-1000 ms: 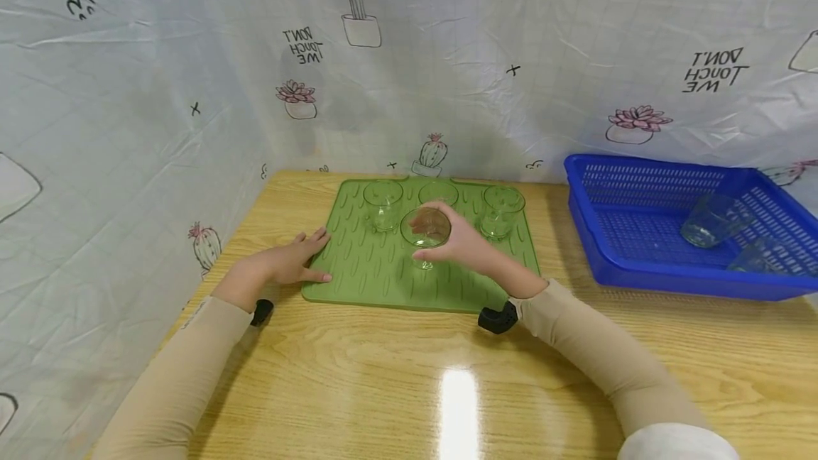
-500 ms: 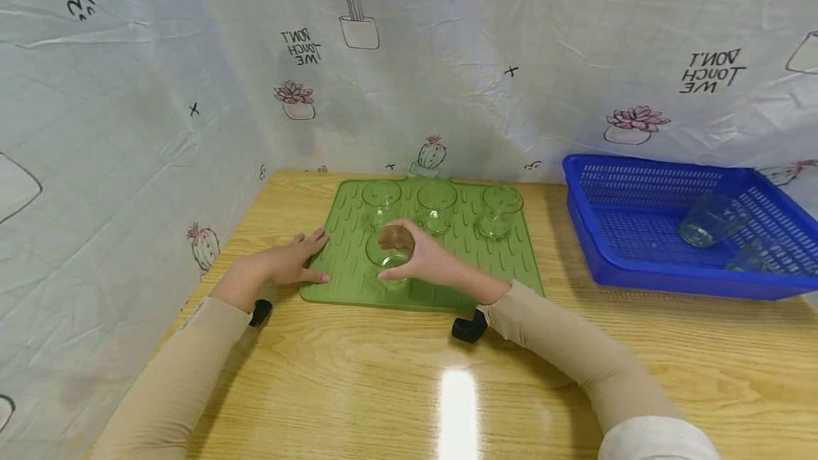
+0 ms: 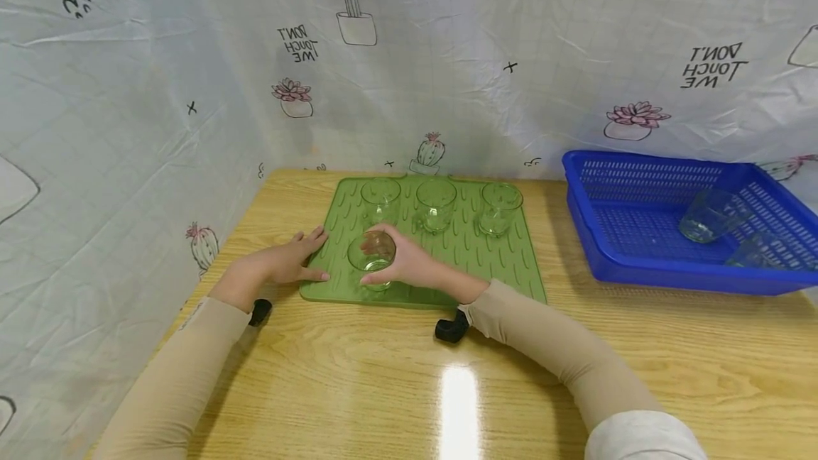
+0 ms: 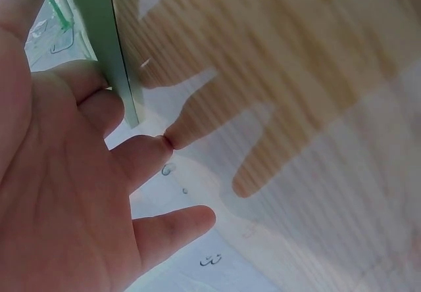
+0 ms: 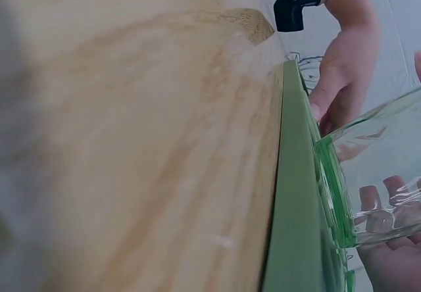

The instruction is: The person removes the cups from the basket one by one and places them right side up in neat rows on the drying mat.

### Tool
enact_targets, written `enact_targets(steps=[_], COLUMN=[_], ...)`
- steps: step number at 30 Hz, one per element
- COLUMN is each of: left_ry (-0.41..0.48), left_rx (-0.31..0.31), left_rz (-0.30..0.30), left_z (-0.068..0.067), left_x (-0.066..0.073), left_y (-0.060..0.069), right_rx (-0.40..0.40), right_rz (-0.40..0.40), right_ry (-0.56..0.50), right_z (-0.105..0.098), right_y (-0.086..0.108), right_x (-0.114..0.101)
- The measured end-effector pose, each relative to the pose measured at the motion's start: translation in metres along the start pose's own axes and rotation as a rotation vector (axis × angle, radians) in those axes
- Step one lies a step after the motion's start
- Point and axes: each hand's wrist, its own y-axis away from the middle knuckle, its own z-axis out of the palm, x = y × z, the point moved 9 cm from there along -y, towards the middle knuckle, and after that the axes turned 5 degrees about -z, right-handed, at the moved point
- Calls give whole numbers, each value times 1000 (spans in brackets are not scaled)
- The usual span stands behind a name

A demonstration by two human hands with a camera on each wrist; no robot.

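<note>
My right hand grips a clear drinking glass around its side, over the front left part of the green ribbed mat. In the right wrist view the glass has its greenish base at the mat's surface; whether it bears its full weight there, I cannot tell. My left hand lies at the mat's left edge, fingers spread and touching it; the left wrist view shows those fingers by the green edge. Along the back of the mat stand three more glasses: left, middle and right.
A blue plastic basket stands to the right on the wooden table. Inside it lie two tilted glasses, one farther back and another nearer the front. A printed white sheet hangs behind and to the left.
My right hand has carried the glass leftward and toward me across the mat, uncovering the middle back glass. My left hand has stayed at the mat's edge.
</note>
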Motion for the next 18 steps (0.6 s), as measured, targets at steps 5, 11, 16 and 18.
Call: enact_targets(steps=[5,11,16,18], left_ry=[1,0,-1,-3], left_rx=[-3,-3,-4,-6], left_rz=[2,3,0,-2], left_z=[-1,-2,-2,-2], left_x=[0,1,0,0], left_y=[1,2,1,0], right_rx=[-4,-7,-16,-24], right_rz=[9,15,26,34], right_ry=[9,7,-1,-9], right_z=[3,5,5,5], right_y=[-4,-6,-8,-8], right_x=[1,3,5,6])
